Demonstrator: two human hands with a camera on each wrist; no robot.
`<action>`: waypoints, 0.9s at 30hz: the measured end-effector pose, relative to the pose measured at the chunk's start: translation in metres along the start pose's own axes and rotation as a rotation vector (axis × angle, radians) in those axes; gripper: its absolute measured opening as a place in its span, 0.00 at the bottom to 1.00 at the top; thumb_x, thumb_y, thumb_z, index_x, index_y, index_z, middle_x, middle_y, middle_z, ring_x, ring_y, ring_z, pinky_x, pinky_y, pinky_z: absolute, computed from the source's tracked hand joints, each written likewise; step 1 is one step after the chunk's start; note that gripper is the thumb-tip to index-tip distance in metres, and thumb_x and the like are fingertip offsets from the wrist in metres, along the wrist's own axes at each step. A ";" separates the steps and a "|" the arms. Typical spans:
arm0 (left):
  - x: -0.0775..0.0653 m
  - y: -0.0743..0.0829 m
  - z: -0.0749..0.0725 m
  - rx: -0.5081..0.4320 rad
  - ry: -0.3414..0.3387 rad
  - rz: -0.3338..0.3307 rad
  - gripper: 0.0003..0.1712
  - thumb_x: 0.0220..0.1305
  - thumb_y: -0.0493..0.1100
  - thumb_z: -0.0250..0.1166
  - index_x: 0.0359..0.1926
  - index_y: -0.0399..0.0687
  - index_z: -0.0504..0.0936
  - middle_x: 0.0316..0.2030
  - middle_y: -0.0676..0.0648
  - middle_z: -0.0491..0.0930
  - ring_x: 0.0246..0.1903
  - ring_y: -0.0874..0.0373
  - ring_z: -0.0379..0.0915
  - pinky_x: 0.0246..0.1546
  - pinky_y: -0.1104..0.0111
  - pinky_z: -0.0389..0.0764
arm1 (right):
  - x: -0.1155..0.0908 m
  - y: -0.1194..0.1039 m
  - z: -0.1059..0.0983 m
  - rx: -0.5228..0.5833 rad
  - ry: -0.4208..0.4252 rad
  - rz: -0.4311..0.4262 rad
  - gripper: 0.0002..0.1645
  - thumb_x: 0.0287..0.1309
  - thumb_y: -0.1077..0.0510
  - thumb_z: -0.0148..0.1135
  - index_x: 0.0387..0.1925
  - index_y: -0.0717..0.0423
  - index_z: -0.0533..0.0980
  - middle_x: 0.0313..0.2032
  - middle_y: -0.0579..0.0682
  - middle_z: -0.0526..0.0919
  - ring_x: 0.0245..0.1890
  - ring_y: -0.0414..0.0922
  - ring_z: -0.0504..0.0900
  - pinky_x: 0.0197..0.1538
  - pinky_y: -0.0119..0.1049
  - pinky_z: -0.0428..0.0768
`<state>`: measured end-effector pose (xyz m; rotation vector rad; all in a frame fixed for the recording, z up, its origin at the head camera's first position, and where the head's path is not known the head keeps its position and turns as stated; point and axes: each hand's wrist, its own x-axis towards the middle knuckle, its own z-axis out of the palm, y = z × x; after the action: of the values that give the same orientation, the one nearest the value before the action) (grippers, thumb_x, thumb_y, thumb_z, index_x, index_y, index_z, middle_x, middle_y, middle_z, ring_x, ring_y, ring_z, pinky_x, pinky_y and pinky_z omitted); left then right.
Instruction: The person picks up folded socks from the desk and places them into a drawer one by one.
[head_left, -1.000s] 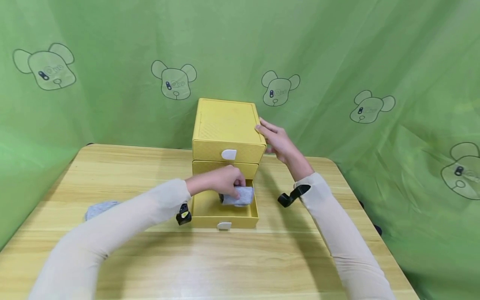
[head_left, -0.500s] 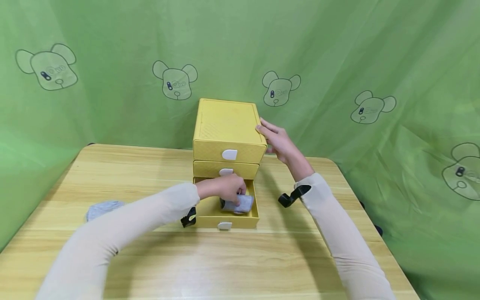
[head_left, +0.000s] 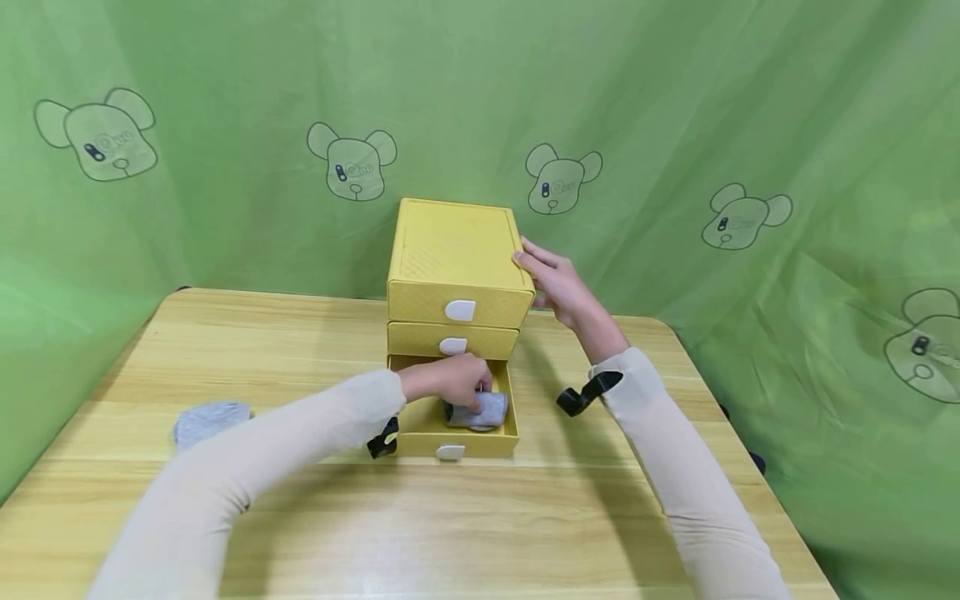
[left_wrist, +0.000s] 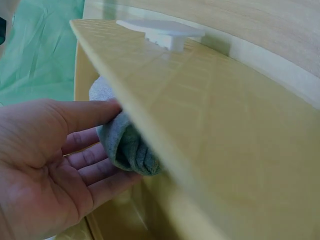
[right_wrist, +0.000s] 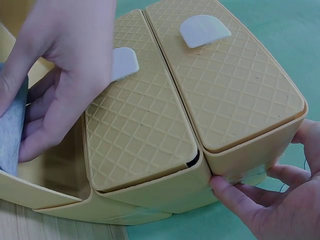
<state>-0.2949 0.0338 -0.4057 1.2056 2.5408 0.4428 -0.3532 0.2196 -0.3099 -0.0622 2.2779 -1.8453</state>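
Note:
A yellow drawer unit (head_left: 457,242) stands on the table with its bottom drawer (head_left: 420,444) pulled out. Inside that drawer, my left hand (head_left: 457,379) holds a rolled grey cloth (head_left: 491,408) between thumb and fingers. The left wrist view shows the thumb on one side of the cloth roll (left_wrist: 130,145), close behind the drawer's front wall, which hides part of it. My right hand (head_left: 561,287) rests against the right side of the unit, fingers mostly straight. In the right wrist view its fingertips (right_wrist: 230,192) touch the unit's side.
A second grey cloth (head_left: 210,421) lies on the wooden table (head_left: 480,533), left of the unit and partly behind my left sleeve. White tab handles (head_left: 460,310) stick out from the drawer fronts. A green curtain (head_left: 465,92) hangs behind and around the table.
My left hand has moved slightly down and towards me, lowering the rolled grey cloth deeper into the bottom drawer. The right hand stays in place against the unit.

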 end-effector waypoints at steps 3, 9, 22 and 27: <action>0.001 0.000 0.002 0.007 -0.004 -0.003 0.06 0.55 0.38 0.75 0.34 0.42 0.88 0.29 0.52 0.83 0.29 0.63 0.69 0.30 0.75 0.70 | -0.001 0.001 0.000 -0.008 0.000 0.001 0.40 0.72 0.43 0.58 0.79 0.35 0.54 0.80 0.49 0.56 0.71 0.57 0.72 0.64 0.54 0.79; 0.001 0.000 0.002 0.002 -0.011 -0.012 0.07 0.57 0.38 0.75 0.38 0.42 0.89 0.35 0.48 0.88 0.34 0.61 0.75 0.35 0.72 0.77 | -0.001 0.000 0.001 -0.014 0.001 0.001 0.40 0.72 0.43 0.58 0.79 0.35 0.54 0.80 0.48 0.55 0.72 0.57 0.71 0.64 0.55 0.79; -0.017 0.009 -0.021 -0.055 -0.067 -0.035 0.24 0.66 0.42 0.68 0.61 0.37 0.80 0.54 0.39 0.85 0.55 0.49 0.81 0.58 0.61 0.81 | 0.000 0.001 0.000 -0.003 0.013 0.003 0.39 0.72 0.43 0.58 0.79 0.34 0.56 0.79 0.49 0.58 0.69 0.55 0.75 0.53 0.45 0.86; -0.043 0.016 -0.046 -0.156 -0.047 0.012 0.28 0.69 0.44 0.67 0.65 0.36 0.77 0.59 0.37 0.82 0.59 0.46 0.80 0.63 0.59 0.79 | 0.000 0.001 -0.001 -0.003 0.009 0.004 0.39 0.72 0.43 0.58 0.78 0.34 0.56 0.79 0.49 0.59 0.69 0.55 0.74 0.50 0.42 0.87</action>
<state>-0.2762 0.0026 -0.3518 1.1613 2.4105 0.5961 -0.3536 0.2202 -0.3104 -0.0498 2.2855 -1.8442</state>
